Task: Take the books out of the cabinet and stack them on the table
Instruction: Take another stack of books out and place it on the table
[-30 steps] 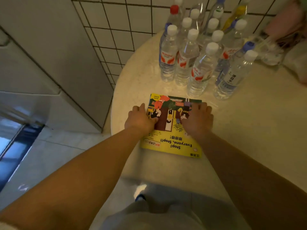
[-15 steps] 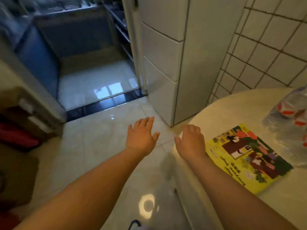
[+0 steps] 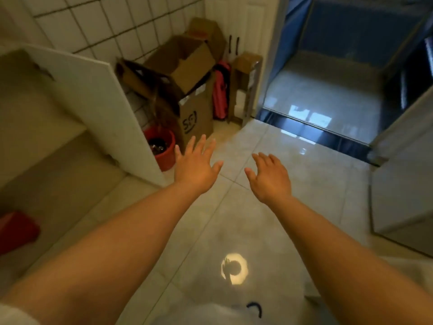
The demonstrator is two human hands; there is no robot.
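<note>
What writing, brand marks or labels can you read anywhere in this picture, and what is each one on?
"SF" in dark letters inside a curved mark: on the side of the tall cardboard box by the tiled wall.
White stickers near that box's top edge: print too small and blurred to read.
White label on the narrow carton beside the doorway: blurred, unreadable.
Nothing else carries legible text; the left hand and right hand hold nothing printed.

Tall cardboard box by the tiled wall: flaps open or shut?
Open. The cardboard box stands upright with its top flaps raised, showing the inside. Contents: cannot tell.
</note>
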